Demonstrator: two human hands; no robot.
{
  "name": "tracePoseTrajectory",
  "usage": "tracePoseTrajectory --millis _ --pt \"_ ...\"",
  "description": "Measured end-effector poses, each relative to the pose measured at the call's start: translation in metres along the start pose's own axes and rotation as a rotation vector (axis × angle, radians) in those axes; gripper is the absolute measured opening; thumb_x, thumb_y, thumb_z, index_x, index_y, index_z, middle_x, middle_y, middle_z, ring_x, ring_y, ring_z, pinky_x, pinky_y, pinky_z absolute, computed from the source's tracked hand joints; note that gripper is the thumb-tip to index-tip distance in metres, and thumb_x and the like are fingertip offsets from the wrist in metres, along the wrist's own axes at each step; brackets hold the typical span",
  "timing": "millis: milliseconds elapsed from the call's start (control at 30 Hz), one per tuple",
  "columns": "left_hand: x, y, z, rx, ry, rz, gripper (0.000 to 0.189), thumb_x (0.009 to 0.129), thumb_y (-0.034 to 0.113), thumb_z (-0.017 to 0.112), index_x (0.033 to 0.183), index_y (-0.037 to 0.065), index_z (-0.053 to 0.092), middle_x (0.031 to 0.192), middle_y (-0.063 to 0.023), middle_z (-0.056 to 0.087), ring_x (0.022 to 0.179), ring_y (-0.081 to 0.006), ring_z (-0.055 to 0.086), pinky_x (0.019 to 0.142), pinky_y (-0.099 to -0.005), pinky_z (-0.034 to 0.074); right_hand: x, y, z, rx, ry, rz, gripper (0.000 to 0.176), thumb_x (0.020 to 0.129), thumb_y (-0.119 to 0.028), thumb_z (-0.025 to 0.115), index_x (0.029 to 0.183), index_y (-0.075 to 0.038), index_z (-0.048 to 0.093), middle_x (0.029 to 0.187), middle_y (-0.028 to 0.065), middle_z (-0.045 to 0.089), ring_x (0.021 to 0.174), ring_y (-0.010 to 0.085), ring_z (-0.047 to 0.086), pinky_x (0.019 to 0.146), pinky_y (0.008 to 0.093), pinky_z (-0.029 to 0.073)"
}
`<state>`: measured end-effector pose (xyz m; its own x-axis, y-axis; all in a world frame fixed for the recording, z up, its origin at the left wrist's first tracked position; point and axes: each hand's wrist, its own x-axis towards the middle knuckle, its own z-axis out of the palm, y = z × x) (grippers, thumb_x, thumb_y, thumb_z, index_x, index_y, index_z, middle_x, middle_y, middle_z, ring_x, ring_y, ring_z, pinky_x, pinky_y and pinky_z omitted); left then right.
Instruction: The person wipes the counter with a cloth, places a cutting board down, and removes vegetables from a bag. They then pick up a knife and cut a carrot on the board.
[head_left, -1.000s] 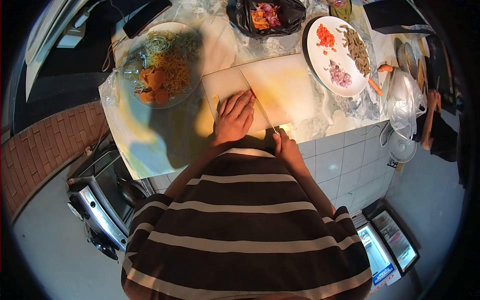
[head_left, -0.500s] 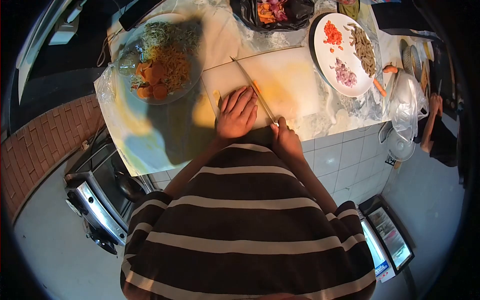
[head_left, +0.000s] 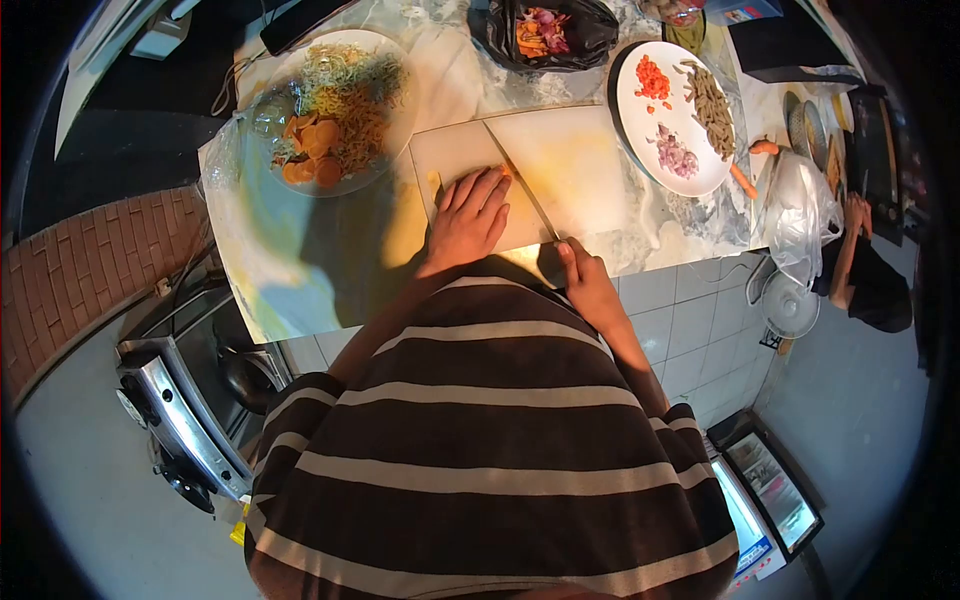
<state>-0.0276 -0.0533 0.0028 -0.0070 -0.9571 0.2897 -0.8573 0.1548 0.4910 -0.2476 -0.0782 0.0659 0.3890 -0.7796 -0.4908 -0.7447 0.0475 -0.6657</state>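
On the white cutting board (head_left: 580,150), my left hand (head_left: 468,217) lies with its fingers together, pressing down on an orange piece (head_left: 507,171) that shows at its fingertips; most of that piece is hidden. My right hand (head_left: 583,277) is closed round the handle of a long knife (head_left: 526,188). The blade slants away up the board, just right of my left fingertips. A small pale orange scrap (head_left: 434,181) rests near the board's left edge.
A plate (head_left: 397,50) of shredded vegetables and orange slices is at left. A black bag (head_left: 598,52) holds peelings. The white plate (head_left: 700,182) carries chopped piles. Right of it are a carrot (head_left: 743,181) and plastic bag (head_left: 797,215). Another person (head_left: 872,275) is at far right.
The view has shifted slightly. The knife blade now lies more to the right of my left fingertips, and my right hand has moved a little right with it. Both hands keep their holds.
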Motion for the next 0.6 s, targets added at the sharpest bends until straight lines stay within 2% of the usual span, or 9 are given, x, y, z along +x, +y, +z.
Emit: tracePoseTrajectory --millis 67,200,267,500,600 --pt "0.0 -0.002 0.002 -0.004 -0.001 0.002 0.042 0.089 0.022 0.061 0.129 0.008 0.057 0.133 -0.0065 0.053 0.125 -0.0251 0.048 0.103 -0.0404 0.036 -0.001 -0.001 0.0 0.026 0.012 0.025 0.045 0.106 -0.037 0.035 0.093 0.002 0.052 0.063 0.0188 0.05 0.058 0.0309 0.045 0.061 0.0405 0.042" --pt "0.002 0.0 -0.002 -0.015 -0.014 0.012 0.045 0.09 0.024 0.061 0.132 0.011 0.056 0.133 -0.0073 0.051 0.123 -0.0269 0.047 0.102 -0.042 0.036 -0.006 -0.003 -0.002 0.116 0.056 -0.01 0.047 0.106 -0.038 0.035 0.09 0.002 0.052 0.064 0.0135 0.049 0.06 0.0242 0.046 0.06 0.0381 0.041" --pt "0.003 0.001 -0.001 0.029 -0.034 0.014 0.047 0.09 0.027 0.062 0.135 0.015 0.054 0.132 -0.0086 0.049 0.121 -0.0294 0.046 0.1 -0.0439 0.036 -0.007 -0.001 -0.002 0.169 0.016 0.091 0.049 0.105 -0.04 0.038 0.104 0.005 0.058 0.077 0.0254 0.062 0.073 0.0421 0.058 0.072 0.0436 0.046" --pt "0.006 0.005 -0.003 0.04 -0.026 0.006 0.049 0.091 0.029 0.061 0.137 0.016 0.053 0.131 -0.0103 0.047 0.121 -0.0312 0.045 0.1 -0.0451 0.036 -0.01 0.004 0.007 0.091 0.062 0.045 0.052 0.105 -0.04 0.037 0.118 0.004 0.059 0.092 0.0317 0.065 0.091 0.0484 0.061 0.081 0.0456 0.047" --pt "0.006 0.006 -0.004 0.04 -0.019 0.024 0.049 0.091 0.029 0.061 0.137 0.017 0.052 0.132 -0.0108 0.046 0.121 -0.0315 0.044 0.1 -0.0456 0.035 -0.011 -0.002 0.006 0.12 0.02 0.118 0.052 0.105 -0.04 0.037 0.12 0.004 0.058 0.097 0.0345 0.063 0.099 0.0497 0.06 0.084 0.047 0.047"
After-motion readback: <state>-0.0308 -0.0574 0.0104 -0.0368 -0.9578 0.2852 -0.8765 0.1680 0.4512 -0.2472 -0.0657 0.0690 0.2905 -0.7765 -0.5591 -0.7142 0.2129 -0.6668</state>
